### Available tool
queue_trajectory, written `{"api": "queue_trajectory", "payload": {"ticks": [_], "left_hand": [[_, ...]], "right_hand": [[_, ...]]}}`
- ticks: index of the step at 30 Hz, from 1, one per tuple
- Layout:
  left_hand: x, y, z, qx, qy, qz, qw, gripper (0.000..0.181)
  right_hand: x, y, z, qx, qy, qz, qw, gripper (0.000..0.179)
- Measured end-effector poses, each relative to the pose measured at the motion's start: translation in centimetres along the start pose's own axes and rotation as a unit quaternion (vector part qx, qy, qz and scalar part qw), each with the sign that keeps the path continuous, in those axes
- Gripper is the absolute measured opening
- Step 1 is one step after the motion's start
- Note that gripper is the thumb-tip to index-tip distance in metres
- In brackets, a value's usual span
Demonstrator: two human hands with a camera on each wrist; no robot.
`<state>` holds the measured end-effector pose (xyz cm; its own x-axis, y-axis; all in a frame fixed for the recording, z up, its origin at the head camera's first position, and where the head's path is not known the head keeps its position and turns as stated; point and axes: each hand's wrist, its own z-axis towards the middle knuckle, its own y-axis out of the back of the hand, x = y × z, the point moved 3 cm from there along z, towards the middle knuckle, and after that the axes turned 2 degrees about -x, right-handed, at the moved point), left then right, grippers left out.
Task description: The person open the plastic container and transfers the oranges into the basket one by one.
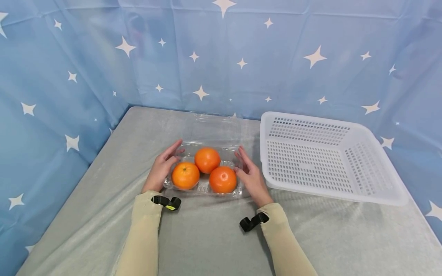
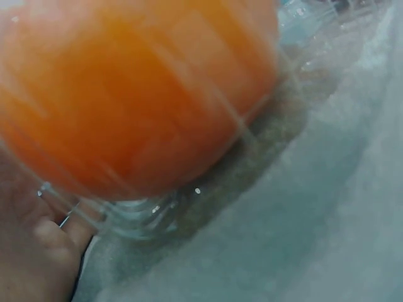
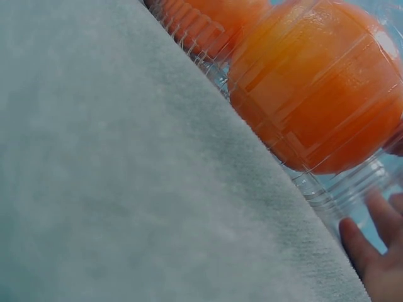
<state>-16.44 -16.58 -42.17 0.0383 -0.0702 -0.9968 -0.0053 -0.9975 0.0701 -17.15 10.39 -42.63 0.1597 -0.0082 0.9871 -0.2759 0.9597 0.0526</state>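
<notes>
A clear plastic clamshell container [image 1: 203,188] sits on the grey cloth with its lid [image 1: 215,128] folded open toward the back. Inside lie three oranges: one at the left front [image 1: 185,175], another at the back [image 1: 207,160], the third at the right front [image 1: 223,179]. My left hand [image 1: 161,166] grips the container's left side, thumb at the rim. The right side is held by my right hand [image 1: 252,174], its thumb near the right front orange. Through the clear wall, oranges fill much of the left wrist view [image 2: 138,94] and right wrist view [image 3: 321,88].
A white perforated plastic basket [image 1: 307,140] stands to the right of the container, its rim close to my right hand. Grey cloth [image 1: 207,237] covers the table. Blue curtains [image 1: 221,57] with white stars hang behind and on the left.
</notes>
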Motion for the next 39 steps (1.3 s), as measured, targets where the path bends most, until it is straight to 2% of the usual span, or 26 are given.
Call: {"api": "queue_trajectory", "payload": {"ticks": [11,14,19,21,24,39], "left_hand": [[-0.21,-0.18,-0.12,-0.013,0.016,-0.003,0.9998,0.050],[0.51,-0.03,0.29,-0.017,0.019,-0.001,0.9997,0.049],[0.32,-0.03,0.26,-0.020,0.023,0.005,0.9995,0.049],[-0.30,-0.14,-0.04,-0.020,0.026,0.006,0.9995,0.049],[-0.20,-0.17,0.00,-0.020,0.024,0.003,0.9995,0.049],[-0.24,-0.14,0.03,-0.016,0.015,-0.001,0.9997,0.049]], "right_hand": [[0.05,0.01,-0.10,-0.004,0.006,-0.001,1.0000,0.064],[0.10,0.01,-0.10,-0.008,0.003,0.000,1.0000,0.064],[0.17,0.02,0.00,-0.008,-0.001,0.000,1.0000,0.064],[0.19,0.00,0.03,-0.007,-0.001,0.004,1.0000,0.064],[0.21,-0.04,-0.04,-0.007,-0.002,0.001,1.0000,0.064],[0.74,0.04,-0.20,-0.037,0.000,-0.075,0.9965,0.052]]}}
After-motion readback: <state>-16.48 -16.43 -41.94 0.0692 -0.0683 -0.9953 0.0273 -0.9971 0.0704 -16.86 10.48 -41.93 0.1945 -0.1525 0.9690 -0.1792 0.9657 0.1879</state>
